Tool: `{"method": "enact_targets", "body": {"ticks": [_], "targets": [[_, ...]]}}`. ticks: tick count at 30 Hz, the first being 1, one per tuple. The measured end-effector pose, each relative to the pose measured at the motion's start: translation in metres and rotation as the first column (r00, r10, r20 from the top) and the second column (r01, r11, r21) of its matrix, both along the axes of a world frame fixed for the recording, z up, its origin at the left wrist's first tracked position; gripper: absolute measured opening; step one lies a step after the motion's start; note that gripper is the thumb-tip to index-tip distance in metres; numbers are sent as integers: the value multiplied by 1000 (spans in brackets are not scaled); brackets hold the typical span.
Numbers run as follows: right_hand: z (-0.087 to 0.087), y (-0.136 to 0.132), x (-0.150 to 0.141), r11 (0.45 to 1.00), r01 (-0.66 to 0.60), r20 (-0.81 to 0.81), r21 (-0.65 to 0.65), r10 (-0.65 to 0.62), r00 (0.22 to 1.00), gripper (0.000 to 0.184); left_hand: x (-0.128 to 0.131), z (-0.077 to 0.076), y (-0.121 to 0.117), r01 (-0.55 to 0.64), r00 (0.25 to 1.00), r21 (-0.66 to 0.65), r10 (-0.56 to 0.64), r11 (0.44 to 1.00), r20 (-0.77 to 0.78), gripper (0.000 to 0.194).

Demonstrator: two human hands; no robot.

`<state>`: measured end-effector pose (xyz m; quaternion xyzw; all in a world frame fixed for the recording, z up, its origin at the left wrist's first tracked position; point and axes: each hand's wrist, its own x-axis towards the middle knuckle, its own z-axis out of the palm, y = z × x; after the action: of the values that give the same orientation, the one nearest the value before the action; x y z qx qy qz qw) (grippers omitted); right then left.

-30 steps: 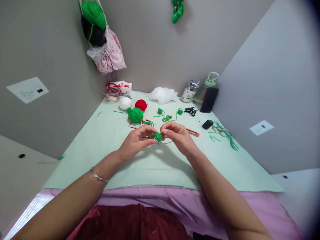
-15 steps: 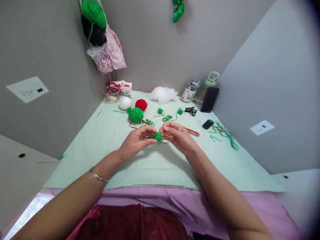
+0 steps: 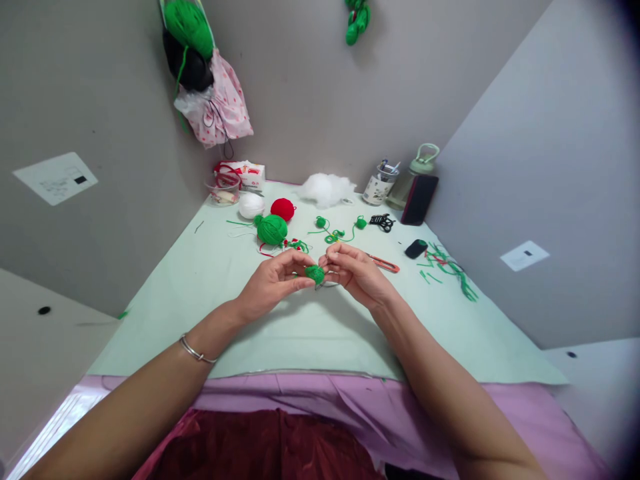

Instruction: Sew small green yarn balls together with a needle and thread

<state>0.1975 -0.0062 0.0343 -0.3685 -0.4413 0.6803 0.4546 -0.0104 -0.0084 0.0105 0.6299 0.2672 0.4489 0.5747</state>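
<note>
Between the thumb and fingers of my left hand (image 3: 277, 275) sits a small green crocheted piece (image 3: 315, 274), held above the mat. At its right edge are the closed fingertips of my right hand (image 3: 354, 270), pinched together; what they grip is too small to make out. A thin dark strand curves under the piece toward the right hand. Just beyond my hands lie small red-and-green yarn bits (image 3: 295, 245) and green coils with two little green balls (image 3: 338, 235). An orange cutter (image 3: 384, 263) rests beside my right hand.
Green (image 3: 271, 229), red (image 3: 283, 209) and white yarn balls (image 3: 251, 206) sit back left. White stuffing (image 3: 327, 189) lies along the wall. At the back right are a pen cup (image 3: 380, 185), bottle (image 3: 401, 190), phone (image 3: 420, 200) and black scissors (image 3: 383, 222). Green yarn scraps (image 3: 453, 270) lie right.
The green piece has turned slightly between my fingers. Both hands stay in almost the same place, and the things on the table have not moved.
</note>
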Motion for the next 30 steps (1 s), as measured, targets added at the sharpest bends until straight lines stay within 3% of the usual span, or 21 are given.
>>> {"method": "enact_targets", "body": {"ticks": [10, 15, 21, 25, 27, 28, 30], "targets": [[-4, 4, 0, 994, -26, -42, -106, 21, 999, 22, -2, -5, 2, -4, 1000, 35, 5, 999, -22, 29], [-7, 3, -2, 994, -37, -52, -100, 31, 998, 22, -1, -6, 2, -14, 1000, 75, 16, 997, -24, 27], [-8, -3, -6, 996, -94, -31, 2, 94, 995, 23, -1, -5, 1, -20, 999, 68, 22, 997, -23, 27], [-6, -5, -6, 980, -62, 153, 187, 33, 988, 23, -1, -4, 2, -43, 999, 55, 43, 998, -12, 30], [-5, -7, -6, 916, -4, 335, 400, -142, 932, 20, -1, -4, 2, -71, 997, 33, 71, 997, -11, 30], [-4, -9, -7, 843, 16, 404, 537, -274, 873, 18, -1, -4, 3, -90, 996, 18, 90, 996, -8, 30], [-3, -12, -10, 641, -35, 455, 767, -504, 735, 15, -1, -5, 4, -116, 993, -8, 116, 993, -4, 30]]}}
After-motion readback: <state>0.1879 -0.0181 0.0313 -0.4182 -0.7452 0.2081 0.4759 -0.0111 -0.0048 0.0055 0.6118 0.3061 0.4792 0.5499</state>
